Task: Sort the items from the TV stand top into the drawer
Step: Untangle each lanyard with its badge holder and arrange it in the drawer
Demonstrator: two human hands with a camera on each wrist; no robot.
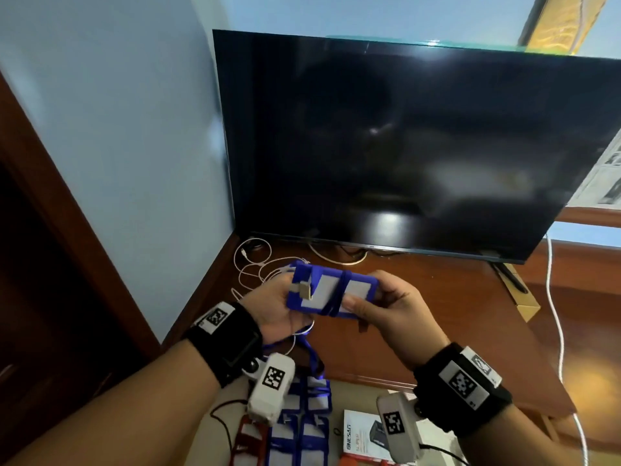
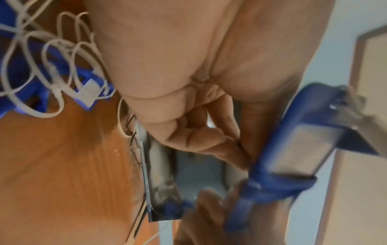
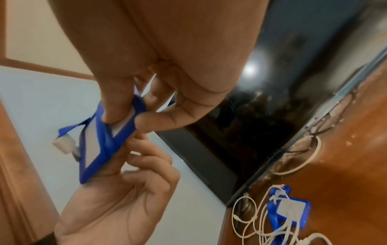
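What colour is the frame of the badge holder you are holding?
Blue, clearest in the head view: badge holder.

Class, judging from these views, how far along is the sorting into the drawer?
Done: several blue badge holders already lie in the drawer below. In hand: both the left hand and right hand hold a blue badge holder. Left: another holder tangled in white cables on the stand.

A dark television (image 1: 403,146) stands at the back edge of the wooden stand. A brown door frame (image 1: 50,203) runs beside the pale blue wall (image 1: 117,112).
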